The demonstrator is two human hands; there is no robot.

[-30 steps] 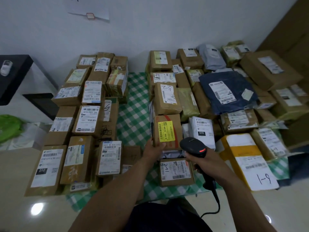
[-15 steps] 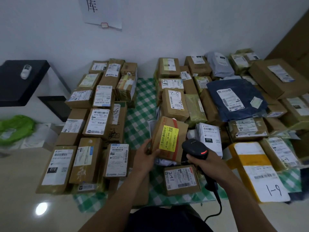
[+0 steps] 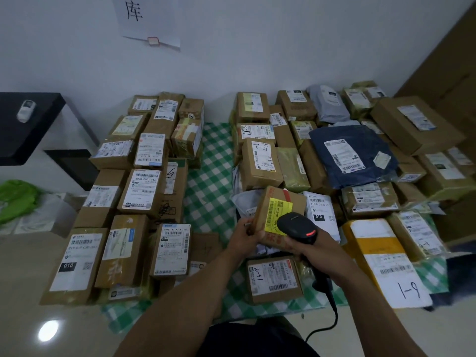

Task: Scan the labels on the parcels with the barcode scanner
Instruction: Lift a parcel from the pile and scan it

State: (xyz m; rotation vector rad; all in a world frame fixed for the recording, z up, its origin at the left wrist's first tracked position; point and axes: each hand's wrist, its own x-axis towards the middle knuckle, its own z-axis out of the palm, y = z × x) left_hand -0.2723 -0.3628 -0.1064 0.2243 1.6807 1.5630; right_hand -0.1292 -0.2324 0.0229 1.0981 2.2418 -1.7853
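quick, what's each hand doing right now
Left hand: closed on the box with the yellow label, tilting it up.
Right hand: closed on the barcode scanner, aimed at that label.

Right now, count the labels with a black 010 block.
2. One is on the front-left box, at the left group's near corner; one is on the white parcel, just right of the yellow-labelled box in the left hand. Others may be unreadable.
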